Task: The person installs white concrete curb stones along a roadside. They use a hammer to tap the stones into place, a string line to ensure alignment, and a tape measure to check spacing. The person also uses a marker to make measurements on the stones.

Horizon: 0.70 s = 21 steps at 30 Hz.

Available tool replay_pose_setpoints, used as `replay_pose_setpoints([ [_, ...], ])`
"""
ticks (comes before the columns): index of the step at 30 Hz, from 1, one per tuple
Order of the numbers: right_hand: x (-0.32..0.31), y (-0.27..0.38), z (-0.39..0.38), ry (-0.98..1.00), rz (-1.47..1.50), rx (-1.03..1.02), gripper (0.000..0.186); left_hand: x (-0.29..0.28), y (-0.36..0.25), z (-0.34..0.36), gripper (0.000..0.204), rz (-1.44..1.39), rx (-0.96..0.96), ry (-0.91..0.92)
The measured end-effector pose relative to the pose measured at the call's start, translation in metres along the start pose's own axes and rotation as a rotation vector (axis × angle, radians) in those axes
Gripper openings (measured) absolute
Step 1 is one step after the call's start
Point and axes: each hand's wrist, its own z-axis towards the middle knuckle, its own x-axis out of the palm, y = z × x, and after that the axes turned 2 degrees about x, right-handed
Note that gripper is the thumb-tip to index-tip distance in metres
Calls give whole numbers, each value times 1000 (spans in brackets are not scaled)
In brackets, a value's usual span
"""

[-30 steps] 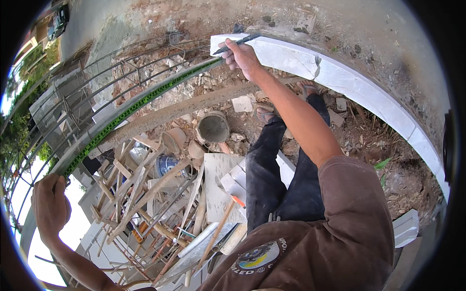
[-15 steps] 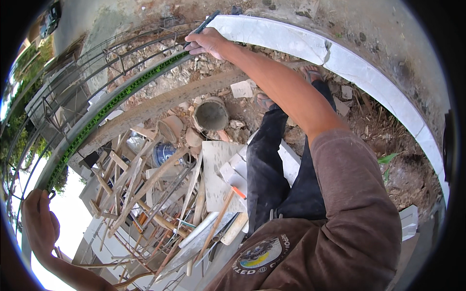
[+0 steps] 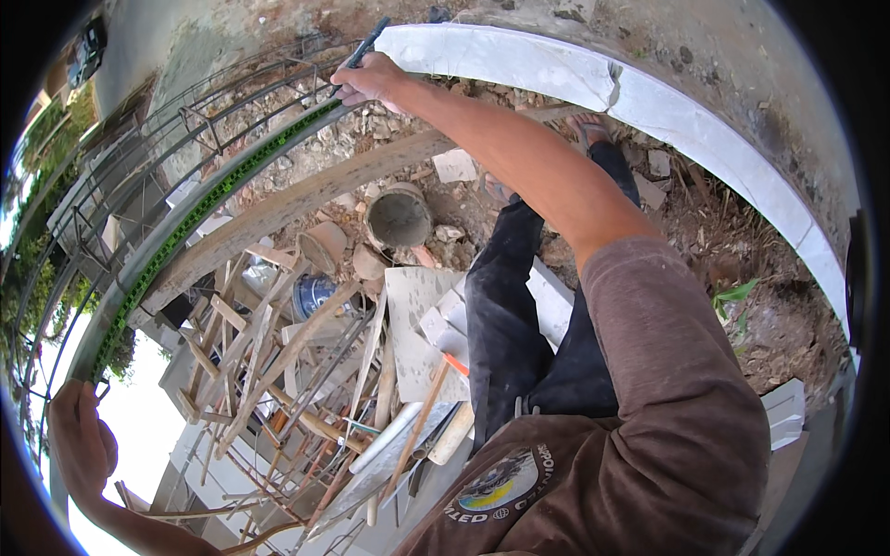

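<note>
A green measuring tape blade with dark marks runs along a long grey bar from one hand to the other. At the far left, my left hand is closed at the tape's near end, where a small dark metal tip sticks out beside the fingers. My right hand reaches far ahead and closes on a slim dark rod at the tape's far end. The rod points up beside the end of a long white slab. My right palm and the near side of my left grip are hidden.
A rebar cage lies beyond the tape, a wooden plank on its near side. Around my feet are rubble, a mortar-filled bucket and a blue container. A heap of wood scraps and rods stands lower left.
The scene has shifted slightly in the picture, with my right hand and the white slab a little further left. Both hands keep their grips, and the tape stays stretched along the bar.
</note>
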Motion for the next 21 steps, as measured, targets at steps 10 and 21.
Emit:
replay_pose_setpoints([
  [10, -7, -3, 2, 21, -9, -52, 23, -16, 39, 22, 32, -396, 25, 145],
  [21, -13, -8, 3, 67, -132, -94, 29, -13, 48, 38, 32, -531, 44, 61],
])
